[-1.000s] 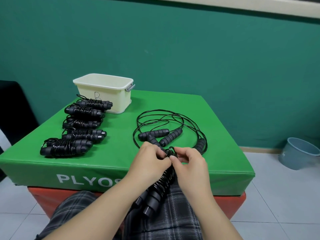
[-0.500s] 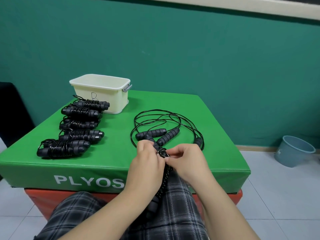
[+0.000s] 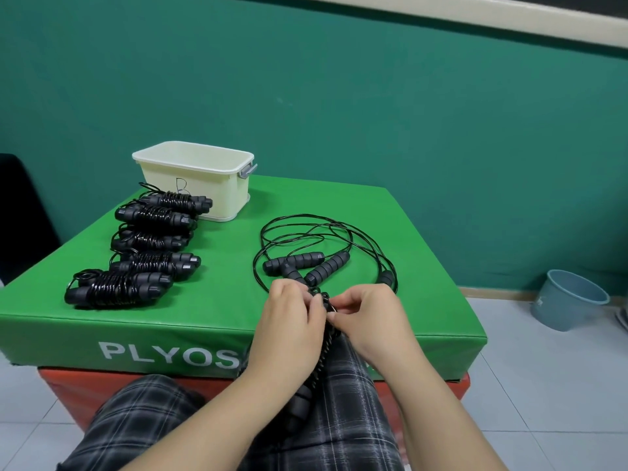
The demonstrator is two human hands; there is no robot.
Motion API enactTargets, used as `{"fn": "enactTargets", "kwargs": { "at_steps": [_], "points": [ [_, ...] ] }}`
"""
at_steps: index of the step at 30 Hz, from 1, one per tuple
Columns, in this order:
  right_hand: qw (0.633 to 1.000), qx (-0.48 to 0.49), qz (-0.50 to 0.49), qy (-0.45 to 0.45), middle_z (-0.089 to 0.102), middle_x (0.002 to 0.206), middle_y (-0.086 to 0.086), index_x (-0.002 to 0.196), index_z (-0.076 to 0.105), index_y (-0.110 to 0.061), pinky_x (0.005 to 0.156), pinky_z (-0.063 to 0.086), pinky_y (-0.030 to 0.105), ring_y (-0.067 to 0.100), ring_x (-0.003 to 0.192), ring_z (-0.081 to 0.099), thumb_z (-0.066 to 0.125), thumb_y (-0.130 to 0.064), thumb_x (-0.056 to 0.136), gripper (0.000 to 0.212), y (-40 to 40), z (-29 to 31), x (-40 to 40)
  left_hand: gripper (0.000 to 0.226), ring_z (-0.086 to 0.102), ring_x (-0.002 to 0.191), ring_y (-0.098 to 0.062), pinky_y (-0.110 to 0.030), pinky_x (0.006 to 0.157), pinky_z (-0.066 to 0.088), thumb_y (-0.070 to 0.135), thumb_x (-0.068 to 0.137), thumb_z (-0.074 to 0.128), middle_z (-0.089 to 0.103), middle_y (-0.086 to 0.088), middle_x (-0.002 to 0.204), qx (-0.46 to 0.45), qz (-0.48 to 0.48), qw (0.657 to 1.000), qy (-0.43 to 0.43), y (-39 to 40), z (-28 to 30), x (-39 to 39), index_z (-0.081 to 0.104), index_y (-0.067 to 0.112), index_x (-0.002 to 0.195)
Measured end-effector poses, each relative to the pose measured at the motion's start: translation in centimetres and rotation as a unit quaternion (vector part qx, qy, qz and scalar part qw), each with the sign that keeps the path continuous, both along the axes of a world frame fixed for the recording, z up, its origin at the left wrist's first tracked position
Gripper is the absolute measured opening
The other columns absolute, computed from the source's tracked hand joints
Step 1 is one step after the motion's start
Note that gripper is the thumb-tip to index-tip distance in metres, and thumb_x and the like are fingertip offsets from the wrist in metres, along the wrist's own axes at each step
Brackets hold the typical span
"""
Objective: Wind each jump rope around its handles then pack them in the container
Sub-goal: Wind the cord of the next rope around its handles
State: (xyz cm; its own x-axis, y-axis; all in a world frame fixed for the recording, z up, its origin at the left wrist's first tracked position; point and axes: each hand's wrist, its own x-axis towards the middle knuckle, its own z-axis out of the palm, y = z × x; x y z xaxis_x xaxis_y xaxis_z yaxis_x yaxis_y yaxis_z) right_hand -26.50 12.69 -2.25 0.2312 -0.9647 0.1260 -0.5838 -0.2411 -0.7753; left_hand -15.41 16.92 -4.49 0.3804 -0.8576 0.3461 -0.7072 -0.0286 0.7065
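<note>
A black jump rope [image 3: 317, 363], wound round its handles, slants down over my lap from the front edge of the green box [image 3: 221, 294]. My left hand [image 3: 292, 321] grips its upper end. My right hand [image 3: 370, 321] pinches the cord end at that same top. Beyond my hands lie unwound ropes [image 3: 323, 263] with loose handles and coiled cord. Several wound ropes [image 3: 149, 249] lie in a row on the left. The cream container [image 3: 204, 195] stands at the back left, its inside hidden.
The green box sits on a red one [image 3: 68, 385]. A grey bucket [image 3: 564, 300] stands on the tiled floor at the right. A dark object [image 3: 20, 215] stands at the left. A teal wall rises behind.
The view has shifted slightly. My hands stay together at the top of the wound rope, the fingers working the cord end; the bundle hangs lower behind my left hand.
</note>
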Motion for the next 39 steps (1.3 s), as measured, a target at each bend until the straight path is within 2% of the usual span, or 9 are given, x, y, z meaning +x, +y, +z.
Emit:
{"fn": "enactTargets", "kwargs": {
  "at_steps": [7,11,16,20,26,31,33,36,39],
  "points": [
    [1.000,-0.023,0.010,0.018,0.063,0.074,-0.008,0.096,0.074,-0.012,0.057,0.038,0.001,0.002,0.065,0.057,0.071,-0.011,0.083,0.014,0.0,-0.3,0.3,0.025,0.045,0.068,-0.008,-0.023,0.058,0.029,0.017,0.078,0.065,0.052,-0.001,0.082,0.059,-0.014,0.987,0.148,-1.8,0.2,1.0,0.052,0.017,0.057],
    [0.994,-0.086,0.034,0.063,0.058,0.083,-0.003,0.097,0.076,-0.016,0.075,0.047,0.022,0.016,0.082,0.060,0.064,-0.010,0.085,0.017,0.4,-0.1,0.8,0.029,0.041,0.054,-0.015,-0.025,0.053,0.030,0.009,0.071,0.064,0.047,0.001,0.056,0.062,0.009,0.974,0.220,-1.8,0.6,1.0,0.048,0.016,0.048],
    [0.983,-0.134,0.093,0.087,0.047,0.079,-0.006,0.102,0.075,-0.021,0.072,0.038,0.021,0.017,0.085,0.055,0.060,-0.009,0.087,0.025,0.9,0.6,0.8,0.022,0.054,0.081,-0.008,-0.010,0.064,0.035,0.011,0.078,0.067,0.060,0.008,0.084,-0.010,0.029,0.986,0.162,-0.7,0.1,1.1,0.053,0.025,0.067],
    [0.964,-0.191,0.144,0.113,0.050,0.081,-0.001,0.101,0.076,-0.024,0.066,0.034,0.019,0.015,0.077,0.049,0.061,-0.006,0.085,0.029,1.0,0.4,1.0,0.023,0.054,0.087,0.001,-0.004,0.071,0.036,0.006,0.079,0.063,0.059,0.012,0.089,-0.049,0.000,0.991,0.126,-0.2,-0.7,1.4,0.056,0.026,0.070],
    [0.943,-0.294,0.071,0.141,0.064,0.064,-0.005,0.098,0.074,-0.014,0.047,0.047,0.020,0.018,0.056,0.060,0.079,-0.004,0.053,0.046,1.1,-2.0,2.0,0.026,0.057,0.091,-0.004,-0.005,0.077,0.038,-0.005,0.080,0.053,0.062,0.008,0.095,-0.034,-0.043,0.988,0.147,-0.3,-0.8,2.2,0.067,0.017,0.080],
    [0.930,-0.346,0.075,0.099,0.069,0.073,-0.006,0.101,0.073,-0.017,0.061,0.047,0.022,0.020,0.064,0.061,0.065,-0.003,0.064,0.040,1.4,-2.9,1.8,0.026,0.055,0.067,-0.006,-0.023,0.066,0.042,0.001,0.084,0.055,0.063,-0.006,0.097,0.004,-0.060,0.966,0.250,-0.4,-1.3,3.4,0.064,0.024,0.077],
    [0.937,-0.335,0.081,0.062,0.070,0.077,-0.008,0.107,0.072,-0.020,0.069,0.042,0.022,0.021,0.068,0.060,0.062,0.001,0.069,0.045,1.4,-3.1,1.7,0.029,0.058,0.073,-0.007,-0.027,0.074,0.044,0.005,0.086,0.053,0.061,-0.007,0.104,0.022,-0.084,0.960,0.268,-0.4,-1.4,3.6,0.065,0.030,0.079],
    [0.943,-0.319,0.086,0.042,0.070,0.081,-0.013,0.110,0.071,-0.026,0.066,0.041,0.013,0.018,0.073,0.058,0.061,0.000,0.073,0.045,1.5,-3.1,1.5,0.029,0.050,0.087,0.008,-0.004,0.078,0.034,0.004,0.089,0.050,0.053,0.006,0.108,0.039,-0.099,0.977,0.186,-0.3,-1.0,4.0,0.060,0.031,0.083],
    [0.970,-0.228,0.080,0.006,0.063,0.085,-0.028,0.111,0.070,-0.033,0.076,0.036,0.004,0.008,0.085,0.055,0.062,-0.002,0.085,0.041,1.7,-2.8,1.4,0.021,0.051,0.083,0.003,-0.013,0.076,0.037,0.007,0.088,0.053,0.053,0.008,0.108,0.050,-0.111,0.984,0.130,-0.4,-0.7,4.8,0.057,0.028,0.083]
  ]
}}
